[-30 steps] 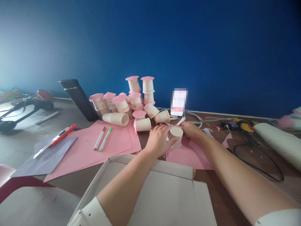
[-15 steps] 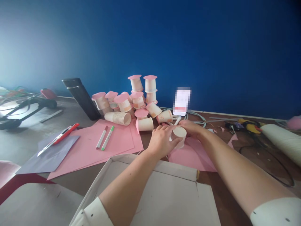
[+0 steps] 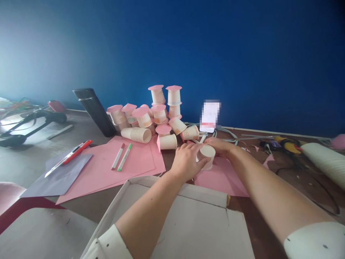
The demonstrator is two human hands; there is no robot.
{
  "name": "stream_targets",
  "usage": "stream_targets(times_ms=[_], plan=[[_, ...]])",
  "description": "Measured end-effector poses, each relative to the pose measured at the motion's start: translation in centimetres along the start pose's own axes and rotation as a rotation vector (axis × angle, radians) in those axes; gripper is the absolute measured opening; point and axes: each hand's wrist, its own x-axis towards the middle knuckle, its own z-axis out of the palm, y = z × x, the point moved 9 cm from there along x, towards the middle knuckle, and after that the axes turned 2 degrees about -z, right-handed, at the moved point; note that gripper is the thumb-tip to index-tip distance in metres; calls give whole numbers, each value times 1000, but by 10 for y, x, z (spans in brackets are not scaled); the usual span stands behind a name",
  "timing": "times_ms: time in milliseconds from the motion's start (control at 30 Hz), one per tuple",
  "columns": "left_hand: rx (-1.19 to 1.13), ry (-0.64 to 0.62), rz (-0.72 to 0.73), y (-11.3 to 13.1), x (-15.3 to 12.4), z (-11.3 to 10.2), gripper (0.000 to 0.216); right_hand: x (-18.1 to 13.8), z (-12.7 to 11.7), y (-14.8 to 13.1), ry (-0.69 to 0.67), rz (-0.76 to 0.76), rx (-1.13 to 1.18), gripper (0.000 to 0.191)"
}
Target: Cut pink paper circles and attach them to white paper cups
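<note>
A white paper cup (image 3: 207,153) sits on pink paper (image 3: 221,178), its round end facing up. My left hand (image 3: 185,160) is closed on the cup's left side, the thumb across its near face. Behind the cup is my right hand (image 3: 219,146), its fingertips mostly hidden. A slim white marker (image 3: 202,138) slants up from between the hands and appears to be in my right hand's fingers; its tip is out of sight. Just left lie paper cups with pink paper tops, one plain cup (image 3: 168,141) on its side and another cup (image 3: 190,132) with an orange window drawing.
Pink-topped cups (image 3: 174,97) stand stacked against the blue wall. A phone (image 3: 209,117) leans there too. At left are a black bottle (image 3: 94,112), a red cutter (image 3: 77,153) and two markers (image 3: 124,157). A white box lid (image 3: 199,223) lies in front; cables (image 3: 309,169) are at right.
The whole view has shifted slightly to the right in the picture. Both hands keep almost the same place around the cup, with no clear change in hold.
</note>
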Motion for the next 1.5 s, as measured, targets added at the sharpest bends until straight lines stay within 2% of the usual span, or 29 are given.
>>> stream_targets(times_ms=[167,300,367,433,500,567,633,733,833,900,1133,1300,1500], plan=[[13,-3,-3,-1,0,1,50,-9,-6,-6,55,-89,100,24],[22,-15,-19,-2,1,1,50,-31,-31,-19,227,-269,205,35],[20,-22,-23,-2,1,1,49,-51,-47,-24,348,-358,225,34],[15,-31,-32,-4,1,2,50,-82,-66,-30,553,-482,196,32],[11,-30,-41,-5,1,2,51,-112,-70,-35,658,-578,133,29],[8,-26,-38,-6,2,3,50,-140,-63,-40,700,-666,25,23],[9,-27,-27,-6,2,3,49,-161,-44,-46,647,-767,-105,15],[21,-25,-16,-5,3,3,48,-178,-8,-48,462,-894,-293,9],[32,-26,-14,-4,4,2,48,-179,20,-40,308,-931,-475,13],[31,-34,-7,-2,4,2,48,-175,31,-33,255,-926,-590,17],[22,-42,-22,-4,4,2,48,-160,50,-21,177,-811,-818,31],[20,-40,-36,-6,5,3,50,-151,60,-20,193,-677,-932,35],[14,-44,-45,-7,5,3,50,-144,66,-22,230,-584,-1021,35]])
